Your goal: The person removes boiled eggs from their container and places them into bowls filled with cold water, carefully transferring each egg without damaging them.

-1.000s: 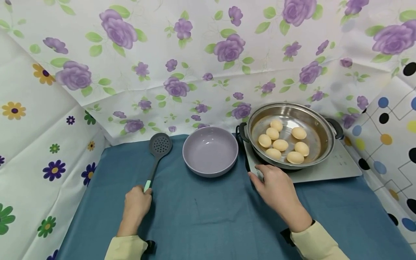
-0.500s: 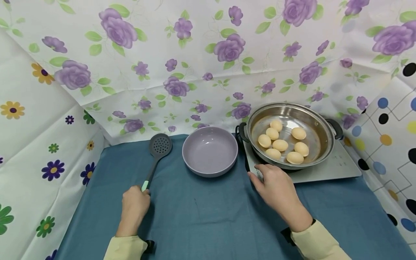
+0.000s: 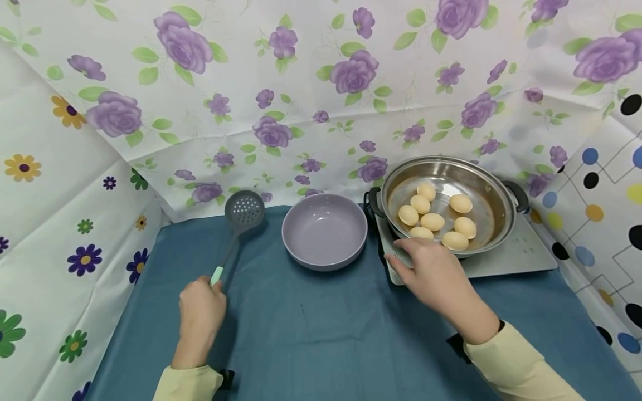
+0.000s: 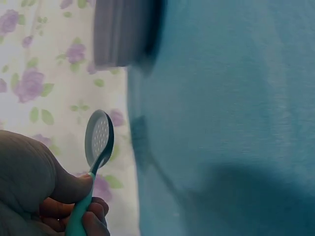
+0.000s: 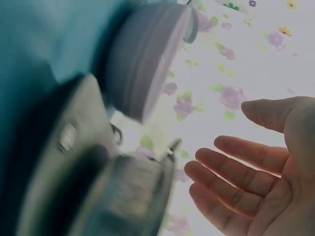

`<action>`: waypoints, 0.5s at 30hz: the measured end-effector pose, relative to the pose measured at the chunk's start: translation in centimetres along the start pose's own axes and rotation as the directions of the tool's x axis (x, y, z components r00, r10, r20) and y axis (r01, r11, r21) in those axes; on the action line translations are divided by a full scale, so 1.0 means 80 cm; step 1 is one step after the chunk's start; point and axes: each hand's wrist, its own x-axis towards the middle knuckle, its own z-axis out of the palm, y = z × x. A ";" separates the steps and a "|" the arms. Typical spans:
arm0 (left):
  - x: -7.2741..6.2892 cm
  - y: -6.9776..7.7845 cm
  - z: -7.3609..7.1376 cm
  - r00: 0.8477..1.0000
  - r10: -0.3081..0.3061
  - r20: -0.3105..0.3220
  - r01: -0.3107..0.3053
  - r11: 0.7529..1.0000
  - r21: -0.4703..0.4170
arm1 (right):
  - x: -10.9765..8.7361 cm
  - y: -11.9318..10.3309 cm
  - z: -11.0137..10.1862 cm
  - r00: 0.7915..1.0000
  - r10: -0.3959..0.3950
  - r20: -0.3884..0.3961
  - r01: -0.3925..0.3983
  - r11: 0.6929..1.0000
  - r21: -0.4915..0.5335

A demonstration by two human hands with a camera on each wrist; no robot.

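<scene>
My left hand point(image 3: 202, 312) grips the green handle of a grey perforated skimmer point(image 3: 244, 210) at the left of the table. Its round, holed head tilts upward, and in the left wrist view the skimmer point(image 4: 100, 137) casts a shadow on the cloth beside it. My right hand point(image 3: 436, 273) hovers at the near rim of a steel pan point(image 3: 482, 220), overlapping it in the head view. Nothing is in that hand point(image 5: 256, 182), whose fingers spread loosely in the right wrist view. Several light-brown eggs point(image 3: 432, 221) lie in the pan; one is partly covered by the rim and hand.
The pan, with black side handles, stands on a flat silver cooktop point(image 3: 521, 256) at the right. A mauve bowl point(image 3: 325, 231) sits between it and the skimmer. Blue cloth point(image 3: 311, 328) covers the table. Flowered sheeting point(image 3: 321, 83) closes off the back, and patterned sheets flank both sides.
My left hand has drawn slightly left and raised the skimmer, so its head now tips up off the cloth. The right hand has risen a little toward the pan's rim.
</scene>
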 end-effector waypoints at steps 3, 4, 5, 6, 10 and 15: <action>0.000 0.009 -0.011 1.000 0.021 -0.019 -0.021 1.000 -0.016 | 0.011 0.005 -0.018 0.999 -0.035 -0.020 0.035 0.999 -0.019; 0.000 0.012 -0.014 0.999 0.024 -0.025 -0.025 0.999 -0.022 | 0.015 0.008 -0.025 0.999 -0.042 -0.030 0.041 0.999 -0.025; 0.000 0.015 -0.017 0.999 0.028 -0.031 -0.029 0.999 -0.028 | 0.019 0.012 -0.031 0.998 -0.046 -0.040 0.045 0.998 -0.034; 0.000 0.018 -0.019 0.999 0.030 -0.036 -0.031 0.999 -0.032 | 0.024 0.016 -0.037 0.998 -0.046 -0.041 0.044 0.998 -0.042; -0.002 0.029 -0.029 0.998 0.048 -0.040 -0.050 0.998 -0.031 | 0.044 0.041 -0.065 0.999 -0.004 -0.046 0.001 0.998 -0.063; -0.008 0.038 -0.040 0.994 0.100 -0.033 -0.101 0.995 -0.011 | 0.067 0.089 -0.099 0.993 0.119 0.019 -0.117 0.990 -0.081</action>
